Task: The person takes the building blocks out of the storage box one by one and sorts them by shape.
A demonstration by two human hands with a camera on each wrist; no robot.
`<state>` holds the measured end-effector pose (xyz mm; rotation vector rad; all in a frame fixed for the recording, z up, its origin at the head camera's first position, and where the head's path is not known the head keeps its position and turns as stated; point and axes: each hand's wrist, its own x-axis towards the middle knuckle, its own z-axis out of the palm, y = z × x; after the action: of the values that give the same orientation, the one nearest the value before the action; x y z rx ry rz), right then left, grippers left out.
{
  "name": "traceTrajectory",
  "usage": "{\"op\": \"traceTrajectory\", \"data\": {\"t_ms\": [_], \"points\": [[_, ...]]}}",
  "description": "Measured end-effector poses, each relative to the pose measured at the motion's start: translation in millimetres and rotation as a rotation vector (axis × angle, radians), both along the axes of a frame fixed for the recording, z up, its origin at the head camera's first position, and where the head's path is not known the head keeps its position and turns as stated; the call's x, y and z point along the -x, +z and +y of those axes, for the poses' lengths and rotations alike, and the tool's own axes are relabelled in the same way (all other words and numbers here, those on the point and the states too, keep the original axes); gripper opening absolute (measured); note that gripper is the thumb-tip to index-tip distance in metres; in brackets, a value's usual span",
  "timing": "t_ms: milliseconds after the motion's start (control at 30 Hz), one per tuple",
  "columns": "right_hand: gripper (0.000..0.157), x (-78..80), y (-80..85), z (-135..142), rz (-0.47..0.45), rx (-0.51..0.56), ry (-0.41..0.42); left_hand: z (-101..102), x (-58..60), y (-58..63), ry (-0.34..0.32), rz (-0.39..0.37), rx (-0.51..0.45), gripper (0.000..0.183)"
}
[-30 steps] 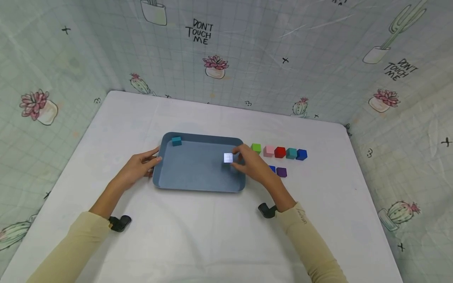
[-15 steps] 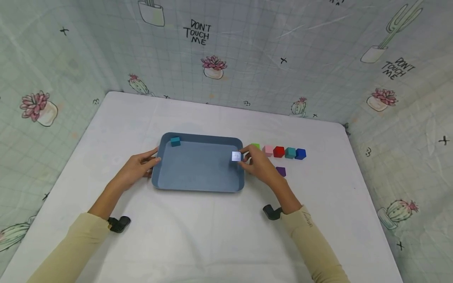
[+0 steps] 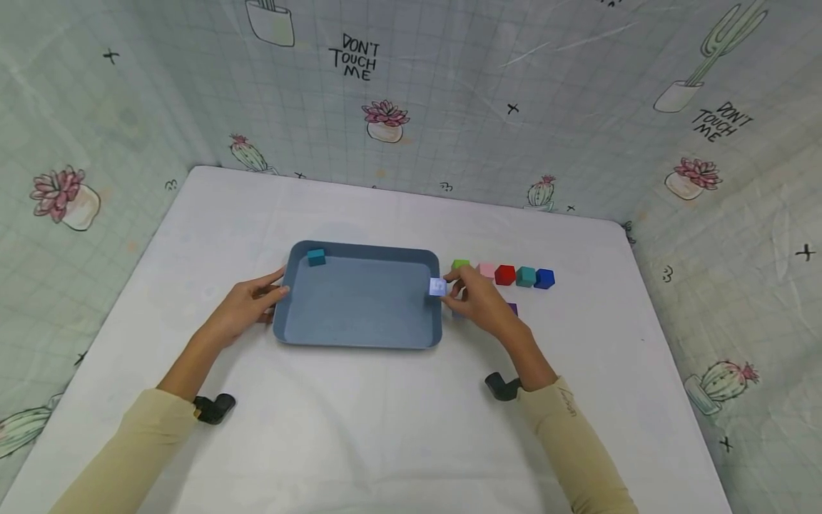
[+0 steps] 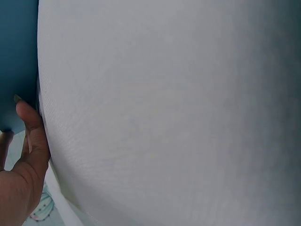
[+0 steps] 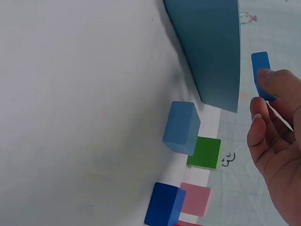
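In the head view, my right hand (image 3: 481,303) pinches a light blue cube (image 3: 437,287) between thumb and fingers, over the right rim of the blue-grey tray (image 3: 359,307). The right wrist view has this pinched cube (image 5: 261,70) raised beyond the tray's wall (image 5: 211,56). At the tray's left end, my left hand (image 3: 240,307) grips the side, thumb at the rim. Inside the tray's far left corner sits a teal cube (image 3: 316,257).
Right of the tray runs a row of green (image 3: 460,264), pink (image 3: 486,271), red (image 3: 505,275), teal (image 3: 526,277) and blue cubes (image 3: 544,278). Nearer stand a light blue cube (image 5: 181,127), a dark blue cube (image 5: 164,202) and a purple cube (image 3: 513,308), partly hidden by my hand.
My right hand has carried the light blue cube rightward, from above the tray's floor to its right rim. The left hand keeps its place at the tray.
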<state>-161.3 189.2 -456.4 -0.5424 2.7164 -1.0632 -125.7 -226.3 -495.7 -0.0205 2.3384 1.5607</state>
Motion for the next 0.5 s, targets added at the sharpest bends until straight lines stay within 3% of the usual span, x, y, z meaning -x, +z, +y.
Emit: {"op": "traceTrajectory", "data": {"t_ms": [167, 500], "points": [[0.038, -1.7, -2.5, 5, -0.006, -0.006, 0.004, 2, -1.2, 4.7, -0.001, -0.003, -0.002, 0.061], [0.039, -6.1, -3.8, 19, 0.003, -0.026, -0.011, 1, -1.2, 2.0, -0.001, 0.005, 0.012, 0.062]]}}
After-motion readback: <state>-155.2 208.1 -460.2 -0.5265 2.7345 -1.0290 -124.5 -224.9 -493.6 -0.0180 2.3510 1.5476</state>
